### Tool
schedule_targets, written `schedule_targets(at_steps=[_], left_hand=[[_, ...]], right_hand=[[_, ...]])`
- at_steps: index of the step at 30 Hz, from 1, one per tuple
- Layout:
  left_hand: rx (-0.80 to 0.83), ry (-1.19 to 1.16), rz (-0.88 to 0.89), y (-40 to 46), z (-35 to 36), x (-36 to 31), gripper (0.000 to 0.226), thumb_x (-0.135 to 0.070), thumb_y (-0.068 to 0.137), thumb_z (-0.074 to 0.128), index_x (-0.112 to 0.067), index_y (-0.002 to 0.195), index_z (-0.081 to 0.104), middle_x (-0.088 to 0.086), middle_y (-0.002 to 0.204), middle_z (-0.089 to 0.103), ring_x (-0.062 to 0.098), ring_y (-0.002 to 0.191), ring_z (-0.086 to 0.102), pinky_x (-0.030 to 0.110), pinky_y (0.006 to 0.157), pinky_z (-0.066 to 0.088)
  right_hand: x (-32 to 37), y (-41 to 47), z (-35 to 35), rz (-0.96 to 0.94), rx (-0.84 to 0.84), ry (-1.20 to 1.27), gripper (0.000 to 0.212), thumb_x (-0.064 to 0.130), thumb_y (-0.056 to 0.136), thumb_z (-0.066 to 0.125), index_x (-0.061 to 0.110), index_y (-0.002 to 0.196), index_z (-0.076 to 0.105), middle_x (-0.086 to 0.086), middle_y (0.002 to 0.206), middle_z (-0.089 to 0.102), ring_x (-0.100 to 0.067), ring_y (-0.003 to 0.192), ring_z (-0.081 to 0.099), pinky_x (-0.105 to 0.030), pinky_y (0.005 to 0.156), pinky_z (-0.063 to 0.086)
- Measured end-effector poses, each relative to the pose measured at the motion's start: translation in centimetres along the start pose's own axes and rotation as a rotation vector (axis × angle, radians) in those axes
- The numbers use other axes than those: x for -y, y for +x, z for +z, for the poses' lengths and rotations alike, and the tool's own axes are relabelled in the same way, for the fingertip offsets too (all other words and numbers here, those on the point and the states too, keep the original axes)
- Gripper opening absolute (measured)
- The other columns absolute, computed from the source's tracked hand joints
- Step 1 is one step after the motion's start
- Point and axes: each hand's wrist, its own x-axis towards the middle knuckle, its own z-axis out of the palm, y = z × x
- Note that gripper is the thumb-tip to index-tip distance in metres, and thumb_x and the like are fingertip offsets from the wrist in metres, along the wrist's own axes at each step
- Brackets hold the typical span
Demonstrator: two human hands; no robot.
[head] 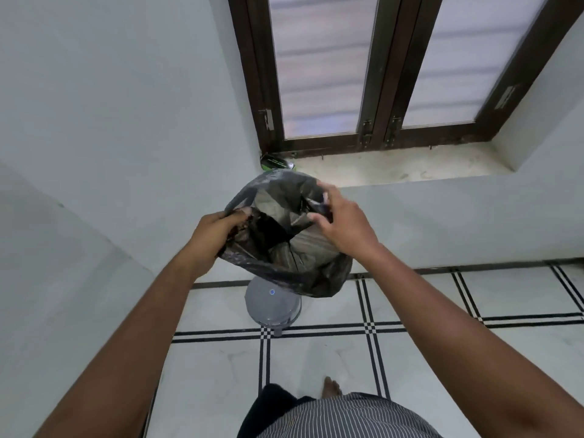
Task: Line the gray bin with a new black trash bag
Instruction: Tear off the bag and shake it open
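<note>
Here the left hand point(218, 230) has its fingers curled round the left edge of a thin black plastic trash bag point(284, 235), gripping the film at the mouth. The right hand point(343, 224) pinches the opposite edge of the same bag between thumb and fingers, the remaining fingers loosely spread above it. Between the two hands the mouth of the bag is pulled open, so the crumpled, partly see-through inside shows; the lower part of the bag hangs down in folds.

Directly below the bag stands the round gray plastic bin point(271, 306) with its gray lid on, a small blue dot on the top and a foot pedal at its near side. The hanging bag covers the far part of the bin from this view; whether it touches the lid cannot be told. The bin stands on a white tiled floor point(316, 358) crossed by paired black lines, close to a white wall point(110, 105).

Above the bag is a pale stone window ledge point(395, 165) under a dark brown wooden window frame point(379, 74) with frosted panes. A small green and black object point(276, 162) lies at the left end of the ledge. At the bottom edge, a striped garment point(347, 418) and a bare foot point(331, 386) are visible.
</note>
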Motion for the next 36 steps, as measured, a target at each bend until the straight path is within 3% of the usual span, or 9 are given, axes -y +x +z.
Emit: schedule_targets(at_steps=[2, 5, 7, 14, 17, 21, 28, 32, 36], left_hand=[[0.164, 0.026, -0.032, 0.4, 0.3, 1.1, 0.046, -0.029, 0.082, 0.09, -0.015, 0.123, 0.076, 0.01, 0.116, 0.08, 0.028, 0.108, 0.077, 0.042, 0.096, 0.06], [0.339, 0.326, -0.127, 0.6, 0.1, 3.0, 0.06, -0.015, 0.072, 0.097, -0.014, 0.127, 0.073, 0.006, 0.115, 0.081, 0.026, 0.106, 0.078, 0.041, 0.092, 0.062], [0.267, 0.423, -0.239, 1.6, -0.4, 4.8, 0.059, -0.008, 0.066, 0.098, -0.004, 0.119, 0.074, 0.009, 0.11, 0.081, 0.029, 0.101, 0.078, 0.04, 0.087, 0.065], [0.03, 0.398, -0.36, 3.2, 0.9, 6.0, 0.024, -0.007, 0.083, 0.078, 0.0, 0.106, 0.074, 0.017, 0.096, 0.079, 0.028, 0.081, 0.076, 0.027, 0.056, 0.059], [0.007, 0.27, -0.406, 4.0, 1.1, 5.9, 0.027, -0.008, 0.089, 0.063, 0.001, 0.114, 0.069, 0.023, 0.108, 0.075, 0.034, 0.09, 0.074, 0.034, 0.06, 0.061], [-0.007, 0.103, -0.392, 5.0, 1.9, 6.2, 0.016, -0.005, 0.092, 0.052, -0.002, 0.1, 0.065, 0.019, 0.094, 0.07, 0.032, 0.079, 0.069, 0.038, 0.061, 0.06], [0.171, 0.135, -0.409, 6.9, 2.5, 8.5, 0.044, -0.022, 0.081, 0.088, -0.005, 0.12, 0.074, 0.013, 0.111, 0.081, 0.03, 0.106, 0.077, 0.046, 0.098, 0.061], [0.152, 0.22, -0.463, 7.6, 2.8, 12.1, 0.035, -0.008, 0.086, 0.083, 0.005, 0.117, 0.073, 0.018, 0.107, 0.08, 0.035, 0.101, 0.078, 0.047, 0.091, 0.063], [0.158, 0.205, -0.597, 7.4, 2.9, 15.8, 0.031, -0.014, 0.089, 0.08, -0.003, 0.118, 0.075, 0.015, 0.107, 0.081, 0.032, 0.099, 0.078, 0.049, 0.089, 0.063]], right_hand=[[-1.2, 0.9, -0.1, 0.032, 0.053, 0.046, 0.021, 0.032, 0.107, 0.07, 0.019, 0.122, 0.077, -0.006, 0.106, 0.078, -0.025, 0.097, 0.071, -0.038, 0.084, 0.054], [-2.5, 1.3, -0.8, 0.083, 0.08, 0.12, 0.03, 0.03, 0.111, 0.06, 0.013, 0.09, 0.073, -0.002, 0.083, 0.07, -0.022, 0.081, 0.063, -0.035, 0.073, 0.044], [-3.0, 1.3, -1.5, 0.12, 0.096, 0.173, 0.037, 0.032, 0.112, 0.057, 0.013, 0.081, 0.063, -0.002, 0.075, 0.061, -0.02, 0.072, 0.057, -0.036, 0.067, 0.039], [-3.1, 1.2, -2.6, 0.084, 0.15, 0.216, 0.022, 0.038, 0.107, 0.063, 0.021, 0.099, 0.073, -0.001, 0.094, 0.073, -0.018, 0.086, 0.068, -0.035, 0.072, 0.05], [-3.8, 1.4, -2.5, 0.078, 0.118, 0.171, 0.027, 0.039, 0.11, 0.059, 0.016, 0.103, 0.072, -0.002, 0.1, 0.07, -0.024, 0.096, 0.066, -0.041, 0.078, 0.048], [-4.9, 1.4, -2.2, 0.096, 0.094, 0.218, 0.025, 0.039, 0.113, 0.055, 0.018, 0.107, 0.067, 0.002, 0.096, 0.065, -0.018, 0.091, 0.06, -0.036, 0.077, 0.043], [-5.4, 1.6, -0.5, 0.28, 0.218, 0.408, 0.031, 0.045, 0.117, 0.043, 0.018, 0.112, 0.058, 0.005, 0.087, 0.052, -0.013, 0.077, 0.049, -0.035, 0.072, 0.038], [-6.3, 2.1, 2.3, 0.348, 0.288, 0.438, 0.038, 0.048, 0.116, 0.043, 0.014, 0.115, 0.059, 0.0, 0.097, 0.057, -0.017, 0.088, 0.054, -0.039, 0.079, 0.04], [-7.5, 2.2, 6.3, 0.437, 0.348, 0.448, 0.037, 0.051, 0.114, 0.045, 0.018, 0.113, 0.063, -0.006, 0.104, 0.066, -0.019, 0.095, 0.059, -0.039, 0.083, 0.044]])
